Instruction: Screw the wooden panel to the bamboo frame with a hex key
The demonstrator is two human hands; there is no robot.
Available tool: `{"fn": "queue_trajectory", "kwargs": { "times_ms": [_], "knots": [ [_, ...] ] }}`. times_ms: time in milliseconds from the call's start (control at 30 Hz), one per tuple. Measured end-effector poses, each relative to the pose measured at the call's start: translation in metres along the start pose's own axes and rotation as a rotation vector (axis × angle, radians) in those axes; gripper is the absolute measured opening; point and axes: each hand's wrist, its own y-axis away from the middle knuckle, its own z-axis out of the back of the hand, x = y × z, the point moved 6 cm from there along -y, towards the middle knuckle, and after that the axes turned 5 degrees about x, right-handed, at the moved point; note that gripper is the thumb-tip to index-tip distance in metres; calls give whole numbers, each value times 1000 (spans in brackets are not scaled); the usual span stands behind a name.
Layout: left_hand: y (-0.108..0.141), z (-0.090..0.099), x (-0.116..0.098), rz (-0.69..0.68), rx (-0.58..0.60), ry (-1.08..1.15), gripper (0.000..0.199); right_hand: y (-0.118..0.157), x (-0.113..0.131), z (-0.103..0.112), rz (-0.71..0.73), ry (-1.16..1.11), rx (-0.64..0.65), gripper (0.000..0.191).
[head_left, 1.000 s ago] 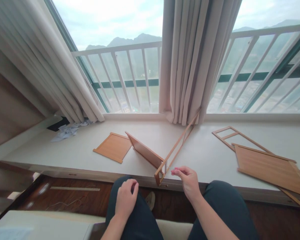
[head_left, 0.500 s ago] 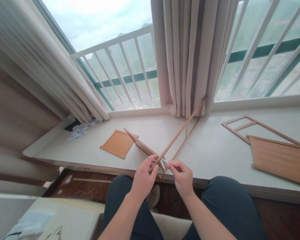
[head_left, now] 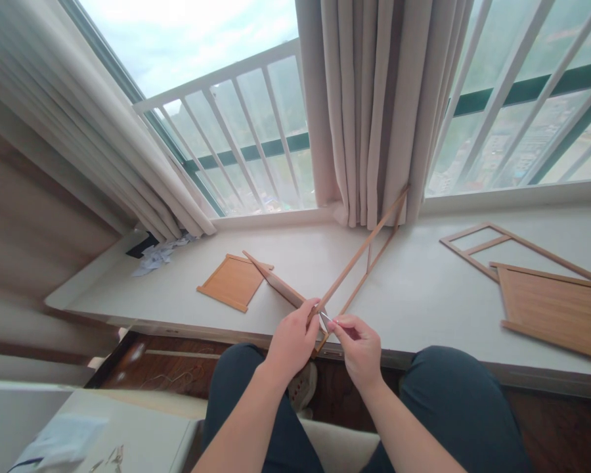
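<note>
My left hand [head_left: 294,336] is closed round the near end of a narrow wooden frame [head_left: 357,254], where it meets a wooden panel [head_left: 280,284] standing on edge. The frame slants away, its far end up against the curtain. In my right hand [head_left: 358,341], thumb and fingers pinch a thin silver metal rod [head_left: 326,316], its tip reaching the joint beside my left fingers. My fingers cover part of the joint and the rod's near end. A small flat wooden panel [head_left: 232,282] lies just left of the standing one.
At the right of the white sill [head_left: 414,309] lie another wooden frame [head_left: 482,253] and a larger panel [head_left: 556,309] overlapping it. Paper scraps [head_left: 155,256] sit at the far left. A curtain [head_left: 359,112] hangs behind. At lower left stands a white box [head_left: 142,427].
My left hand has shifted slightly right and up along the frame, its fingers closing nearer the joint. The right hand stays at the joint with the rod. The view has moved a little.
</note>
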Motion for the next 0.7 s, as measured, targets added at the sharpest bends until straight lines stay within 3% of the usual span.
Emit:
{"fn": "queue_trajectory", "kwargs": {
  "times_ms": [700],
  "knots": [
    [-4, -5, -1, 17, 37, -11, 39, 0, 6, 0, 41, -52, -12, 17]
  ]
}}
